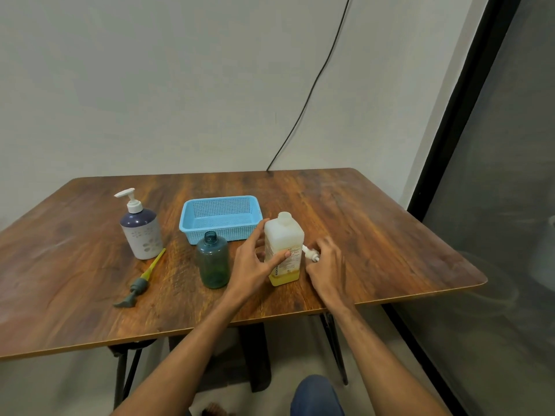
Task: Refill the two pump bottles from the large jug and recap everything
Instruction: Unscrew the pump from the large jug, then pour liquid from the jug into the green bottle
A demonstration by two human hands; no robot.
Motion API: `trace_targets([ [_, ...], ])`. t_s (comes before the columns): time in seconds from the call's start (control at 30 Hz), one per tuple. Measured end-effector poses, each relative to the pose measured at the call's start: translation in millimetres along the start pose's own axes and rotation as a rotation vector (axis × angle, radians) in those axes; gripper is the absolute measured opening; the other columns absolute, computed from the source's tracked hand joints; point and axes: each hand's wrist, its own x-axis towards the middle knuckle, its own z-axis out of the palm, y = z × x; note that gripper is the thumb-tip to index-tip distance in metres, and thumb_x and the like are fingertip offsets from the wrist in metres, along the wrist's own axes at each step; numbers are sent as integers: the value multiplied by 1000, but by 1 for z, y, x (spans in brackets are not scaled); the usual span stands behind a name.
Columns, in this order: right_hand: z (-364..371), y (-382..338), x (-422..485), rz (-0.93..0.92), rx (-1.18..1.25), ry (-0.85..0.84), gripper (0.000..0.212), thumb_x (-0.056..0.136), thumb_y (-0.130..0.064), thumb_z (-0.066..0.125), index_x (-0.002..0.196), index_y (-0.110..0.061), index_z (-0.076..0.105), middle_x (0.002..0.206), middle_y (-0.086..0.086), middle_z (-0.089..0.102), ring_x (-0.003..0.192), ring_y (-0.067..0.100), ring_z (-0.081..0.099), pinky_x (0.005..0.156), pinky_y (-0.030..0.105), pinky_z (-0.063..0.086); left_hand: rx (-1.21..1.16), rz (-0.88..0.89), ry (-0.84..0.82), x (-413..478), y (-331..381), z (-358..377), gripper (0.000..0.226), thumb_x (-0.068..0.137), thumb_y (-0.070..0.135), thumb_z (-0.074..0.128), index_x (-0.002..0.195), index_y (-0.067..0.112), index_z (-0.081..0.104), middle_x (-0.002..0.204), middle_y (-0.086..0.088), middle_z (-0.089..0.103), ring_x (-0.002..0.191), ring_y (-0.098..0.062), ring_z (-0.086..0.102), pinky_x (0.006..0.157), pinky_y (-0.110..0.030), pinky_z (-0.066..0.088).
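The large white jug (283,247) stands upright and uncapped on the table (375,235), with a little yellow liquid at its bottom. My left hand (255,262) grips its left side, thumb across the label. My right hand (326,265) is just right of the jug and holds a small white pump or cap piece (310,253). A teal bottle (213,259) stands open to the left of the jug. Its grey pump head with a yellow tube (141,282) lies on the table. A purple-and-white pump bottle (141,232) stands capped at the far left.
A light blue perforated basket (220,217) sits behind the bottles near the table's middle. A black cable (315,85) runs down the wall to the table's back edge. The table's right front corner is rounded.
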Motion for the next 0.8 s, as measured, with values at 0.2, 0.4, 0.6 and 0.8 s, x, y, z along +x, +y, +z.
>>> trace_targets([
  [0.2,10,6,-3,16,-16,-38,21,79,-14,81,90,-18,63,95,-5,57,83,14,54,56,16,32,-14,-9,7,-1,1,-1,90,76,49,83,153,32,39,141,10,58,124,-1,56,97,-36,58],
  [0.4,-2,3,-3,-33,229,-174,59,77,-13,83,127,-25,55,133,-3,55,118,14,55,91,32,55,-11,-20,-9,-4,2,-1,94,80,45,83,157,32,32,145,8,56,127,-2,55,100,-37,57],
  [0.6,-2,-17,-13,49,696,-424,97,74,-4,83,148,-39,31,137,-5,53,121,12,58,83,34,61,-18,-51,-34,-22,4,-3,92,85,31,81,160,30,27,149,15,49,125,7,54,100,-20,53],
  [0.8,20,-34,-20,93,664,-261,108,57,-44,95,144,-37,33,130,-16,56,123,8,54,92,33,55,97,-12,225,-59,10,-25,47,90,22,76,136,21,62,129,7,66,112,0,64,91,-19,56],
])
